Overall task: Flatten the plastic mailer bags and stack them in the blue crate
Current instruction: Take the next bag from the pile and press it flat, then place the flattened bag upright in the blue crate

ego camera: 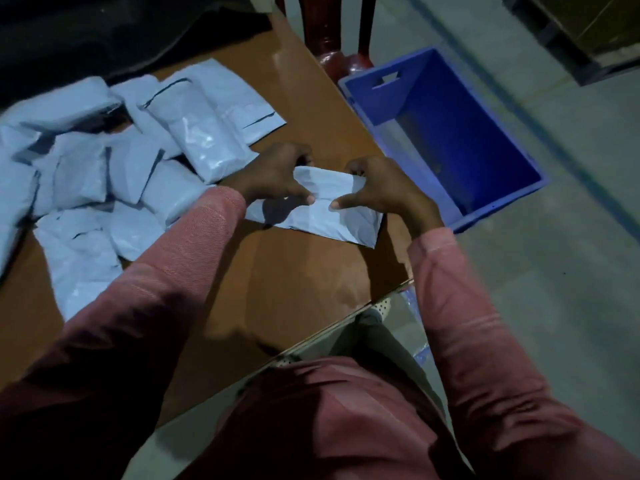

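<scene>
Mailer bag [332, 216], long axis L-R, in pinch of L hand [273, 174], R hand [384, 188].

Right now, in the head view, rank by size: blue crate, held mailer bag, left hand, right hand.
1. blue crate
2. held mailer bag
3. left hand and right hand look alike, so unranked.

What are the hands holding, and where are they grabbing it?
Both hold one mailer bag on the table. The left hand and right hand pinch its far edge, thumbs on top.
</scene>
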`<state>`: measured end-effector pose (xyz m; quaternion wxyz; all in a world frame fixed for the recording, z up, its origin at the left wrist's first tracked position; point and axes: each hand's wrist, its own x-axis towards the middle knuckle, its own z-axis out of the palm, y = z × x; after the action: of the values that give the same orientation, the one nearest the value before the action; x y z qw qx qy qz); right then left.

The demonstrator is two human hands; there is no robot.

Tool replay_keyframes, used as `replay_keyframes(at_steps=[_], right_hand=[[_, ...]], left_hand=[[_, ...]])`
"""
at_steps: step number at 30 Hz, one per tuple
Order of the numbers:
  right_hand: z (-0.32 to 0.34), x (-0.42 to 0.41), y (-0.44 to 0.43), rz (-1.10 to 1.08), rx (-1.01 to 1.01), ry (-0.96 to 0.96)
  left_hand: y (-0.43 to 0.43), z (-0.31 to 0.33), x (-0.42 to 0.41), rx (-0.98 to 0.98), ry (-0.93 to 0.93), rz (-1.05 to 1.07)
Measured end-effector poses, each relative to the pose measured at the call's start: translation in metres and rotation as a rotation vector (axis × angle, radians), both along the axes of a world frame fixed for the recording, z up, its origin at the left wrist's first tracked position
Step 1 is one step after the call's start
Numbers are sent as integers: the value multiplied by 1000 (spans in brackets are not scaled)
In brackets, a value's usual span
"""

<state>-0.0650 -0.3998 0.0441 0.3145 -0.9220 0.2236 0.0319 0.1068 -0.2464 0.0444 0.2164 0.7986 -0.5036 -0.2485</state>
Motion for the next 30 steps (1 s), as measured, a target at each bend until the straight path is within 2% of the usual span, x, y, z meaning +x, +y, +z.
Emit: replay_keyframes(at_steps=[5, 12, 16, 24, 30], right_hand=[[8, -24, -72, -230, -95, -275], [-31, -20, -197, -439, -181, -389], [-73, -3, -238, -495, -218, -348], [-174, 27, -258, -517, -95, -143], [-235, 51, -269, -514, 8, -13]], left_hand=[[-112, 22, 10, -227, -217, -154], [-288, 8, 44, -226, -466, -366], [-345, -29, 60, -142, -562, -481], [-386, -111, 77, 171, -765, -671], [-399, -173, 51, 525, -680, -637]])
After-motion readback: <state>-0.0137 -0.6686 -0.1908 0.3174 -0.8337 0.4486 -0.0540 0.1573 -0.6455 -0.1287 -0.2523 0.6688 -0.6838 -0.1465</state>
